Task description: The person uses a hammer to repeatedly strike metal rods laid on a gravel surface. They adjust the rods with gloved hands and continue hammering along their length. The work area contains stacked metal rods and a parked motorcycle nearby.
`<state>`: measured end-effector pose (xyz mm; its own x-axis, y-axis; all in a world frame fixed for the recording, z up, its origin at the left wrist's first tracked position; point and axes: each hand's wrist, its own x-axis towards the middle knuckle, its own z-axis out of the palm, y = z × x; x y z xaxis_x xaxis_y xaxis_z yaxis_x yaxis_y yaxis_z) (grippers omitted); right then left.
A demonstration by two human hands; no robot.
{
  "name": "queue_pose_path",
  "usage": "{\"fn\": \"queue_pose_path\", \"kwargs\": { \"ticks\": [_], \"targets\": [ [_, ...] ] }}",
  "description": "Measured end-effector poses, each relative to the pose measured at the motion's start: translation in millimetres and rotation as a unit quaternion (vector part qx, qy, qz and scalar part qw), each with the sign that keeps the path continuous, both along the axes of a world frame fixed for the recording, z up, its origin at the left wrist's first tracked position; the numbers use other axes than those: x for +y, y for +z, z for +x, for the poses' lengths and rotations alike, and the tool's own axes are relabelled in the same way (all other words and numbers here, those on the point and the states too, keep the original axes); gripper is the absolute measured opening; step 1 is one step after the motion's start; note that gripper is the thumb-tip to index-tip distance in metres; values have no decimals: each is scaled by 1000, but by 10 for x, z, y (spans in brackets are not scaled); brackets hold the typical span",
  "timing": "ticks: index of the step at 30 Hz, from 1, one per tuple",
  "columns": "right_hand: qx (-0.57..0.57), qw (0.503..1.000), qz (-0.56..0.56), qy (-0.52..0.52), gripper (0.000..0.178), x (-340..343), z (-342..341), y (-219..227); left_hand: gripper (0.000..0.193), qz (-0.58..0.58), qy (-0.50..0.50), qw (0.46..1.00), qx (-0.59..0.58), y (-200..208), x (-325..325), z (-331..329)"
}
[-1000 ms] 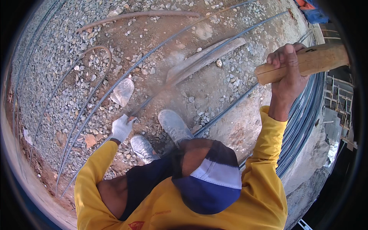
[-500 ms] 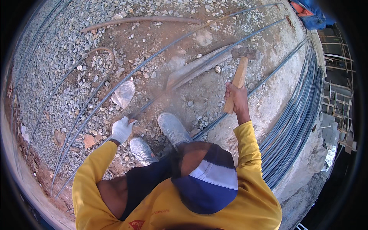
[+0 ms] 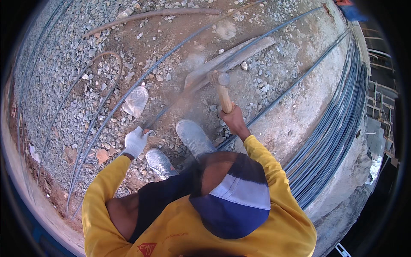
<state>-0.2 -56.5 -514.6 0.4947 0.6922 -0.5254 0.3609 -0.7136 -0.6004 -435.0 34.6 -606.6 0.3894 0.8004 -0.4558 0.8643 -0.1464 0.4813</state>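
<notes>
My left hand (image 3: pixel 136 141), in a white glove, is closed around a long steel rebar (image 3: pixel 274 30). The rebar runs from beside my shoes up across a pale, dusty wooden plank (image 3: pixel 252 53) on the ground. My bare right hand (image 3: pixel 234 120) grips the wooden handle of a sledgehammer (image 3: pixel 224 97). Its blurred metal head is low over the near part of the plank, by the rebar. I cannot tell whether it touches. Yellow sleeves cover both forearms.
Other rebars (image 3: pixel 171 53) lie across the gravel on the left, one bent into a loop (image 3: pixel 112 53). A rebar bundle (image 3: pixel 329 137) lies at right. A crumpled plastic bag (image 3: pixel 136 102) is near my left hand. My dusty shoes (image 3: pixel 190 135) stand between my hands.
The hammer has swung down and left from over the plank's far right end to its near part. My left hand stays on the rebar; the whole view has shifted slightly.
</notes>
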Motion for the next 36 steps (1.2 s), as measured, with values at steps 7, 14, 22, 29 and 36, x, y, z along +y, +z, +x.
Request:
{"fn": "queue_pose_path", "kwargs": {
  "ticks": [7, 14, 22, 29, 36],
  "targets": [
    [47, 996, 51, 61, 38, -442, -85, -328, 33, 20, -71, 997, -36, 104, 145, -56],
    [146, 989, 15, -22, 26, -453, -146, -491, 60, -147, 17, 985, 90, 383, 222, -420],
    [142, 990, 19, 2, 26, -514, -54, -491, 51, -172, 235, 957, 0, 328, 55, -286],
    [90, 992, 85, -24, 25, -473, 100, -258, 60, -101, 177, 979, 20, 333, 200, 549],
    [89, 993, 63, -50, 22, -76, 329, -424, 60, -27, 112, 991, 62, 319, 127, 755]
  ]
}}
